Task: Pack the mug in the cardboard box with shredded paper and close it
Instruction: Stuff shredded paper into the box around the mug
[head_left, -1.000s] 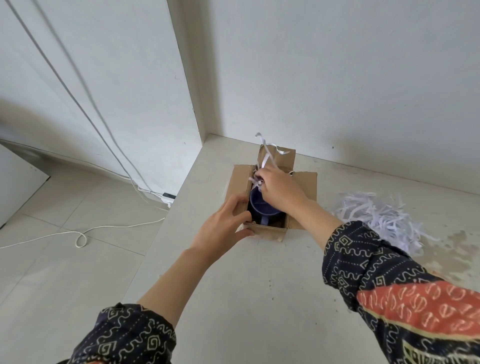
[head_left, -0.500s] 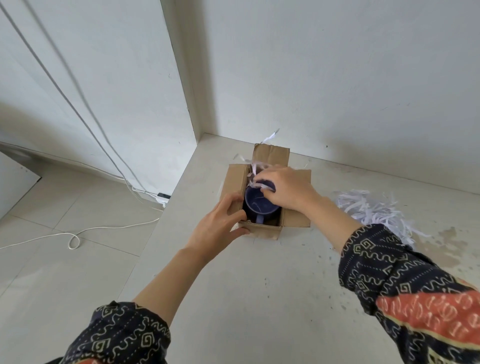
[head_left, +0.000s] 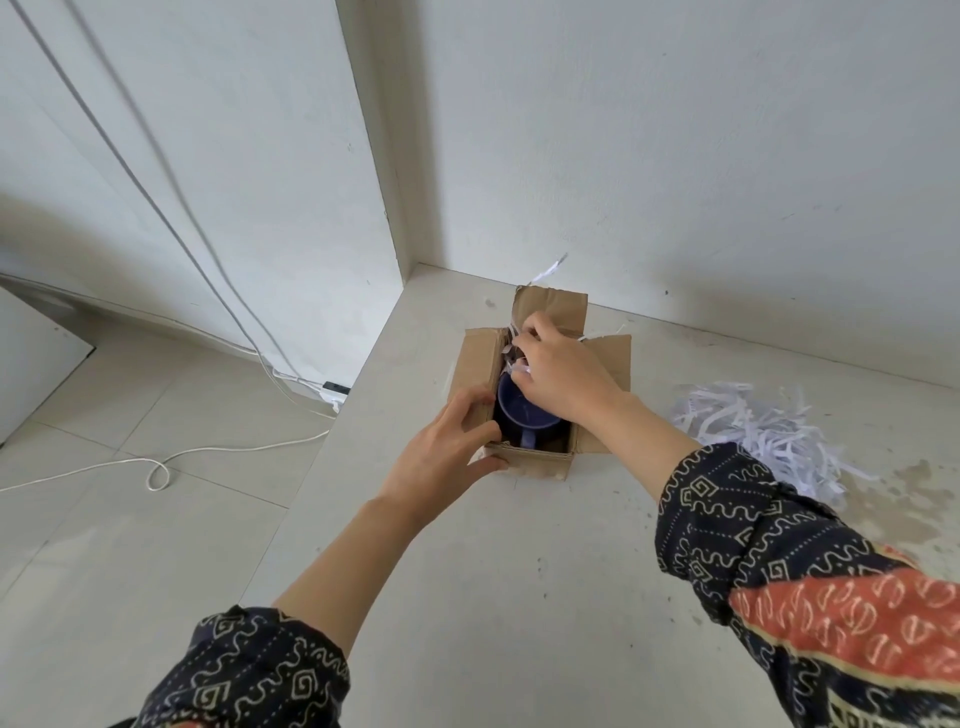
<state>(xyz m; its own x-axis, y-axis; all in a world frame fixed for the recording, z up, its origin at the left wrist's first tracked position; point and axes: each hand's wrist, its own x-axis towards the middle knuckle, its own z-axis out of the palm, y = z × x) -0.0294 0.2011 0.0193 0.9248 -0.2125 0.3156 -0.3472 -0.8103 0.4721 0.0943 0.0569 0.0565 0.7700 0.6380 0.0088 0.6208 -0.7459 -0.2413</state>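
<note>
A small open cardboard box stands on the pale counter near the back wall, its flaps spread outward. Inside sits a dark blue mug, upright, its handle toward me. My left hand grips the box's near left corner and wall. My right hand reaches into the far part of the box above the mug, fingers pinched on white shredded paper strips. Part of the mug is hidden under that hand.
A loose pile of shredded paper lies on the counter to the right of the box. The counter's left edge drops to a tiled floor with white cables. Walls close in behind the box.
My right hand has shifted toward the box's far left corner with the paper strips. The left hand stays on the box. The view has shifted slightly.
</note>
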